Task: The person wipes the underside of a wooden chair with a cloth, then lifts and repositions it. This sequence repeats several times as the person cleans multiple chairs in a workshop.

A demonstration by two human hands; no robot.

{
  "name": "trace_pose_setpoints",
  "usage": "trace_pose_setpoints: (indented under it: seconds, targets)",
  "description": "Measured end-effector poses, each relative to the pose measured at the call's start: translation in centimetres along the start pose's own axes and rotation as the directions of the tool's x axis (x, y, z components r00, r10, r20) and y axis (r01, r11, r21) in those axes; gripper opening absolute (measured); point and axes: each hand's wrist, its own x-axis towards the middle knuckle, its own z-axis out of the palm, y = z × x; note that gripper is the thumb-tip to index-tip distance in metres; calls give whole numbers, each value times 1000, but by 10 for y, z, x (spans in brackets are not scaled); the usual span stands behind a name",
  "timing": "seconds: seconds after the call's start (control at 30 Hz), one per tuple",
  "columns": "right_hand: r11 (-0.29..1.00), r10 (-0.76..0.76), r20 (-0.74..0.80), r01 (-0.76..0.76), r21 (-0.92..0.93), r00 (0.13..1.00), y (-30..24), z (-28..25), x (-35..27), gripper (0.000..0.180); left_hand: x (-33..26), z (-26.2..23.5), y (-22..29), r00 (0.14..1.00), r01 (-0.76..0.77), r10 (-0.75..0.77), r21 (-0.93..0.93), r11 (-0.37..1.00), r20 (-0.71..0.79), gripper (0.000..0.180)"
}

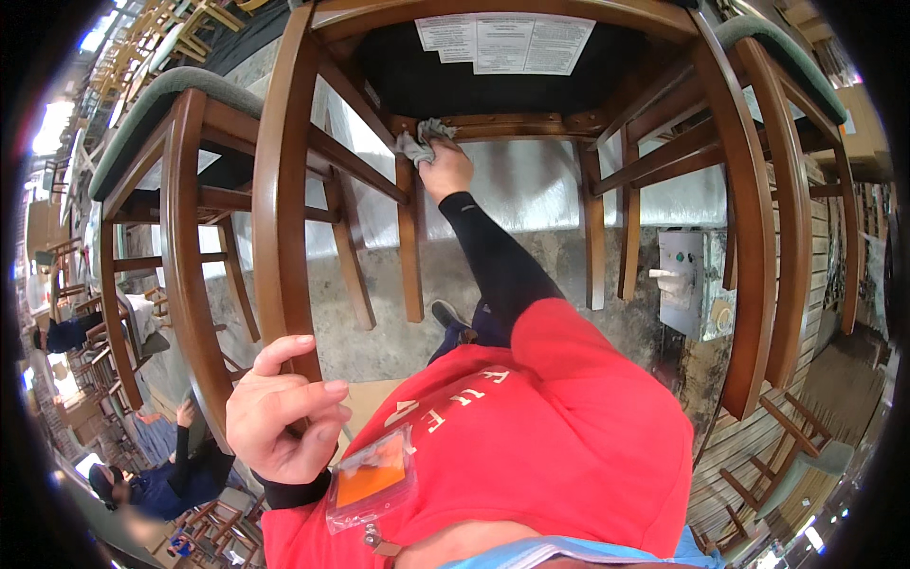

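A brown wooden chair (286,190) stands before me, the black underside of its seat (398,71) facing me with white paper labels (531,43) on it. My right hand (447,173) reaches up under the seat and grips a crumpled grey cloth (414,147). It presses that cloth against the wooden rail near the top of a leg. My left hand (289,412) is beside the lower part of the left front leg. Its fingers are apart and loosely bent, with nothing seen in them; whether it touches the leg I cannot tell.
Similar chairs with grey-green seats flank this one, at left (180,180) and right (773,180). A grey metal box (697,275) with buttons stands low at the right. Another person (171,484) is at the lower left. Cardboard boxes (861,133) are at the far right.
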Motion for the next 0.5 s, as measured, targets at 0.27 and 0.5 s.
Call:
trace_pose_setpoints:
  seconds: [0.27, 0.5]
  targets:
    - [747, 530, -231, -320, 583, 816, -28, 44, -5, 37, 4, 1, 1, 999, -42, 42, -14, 999, -7, 26]
    - [826, 349, -47, -284, 487, 936, -30, 45, -7, 41, -4, 4, 0, 996, 1, 0, 5, 1000, -88, 27]
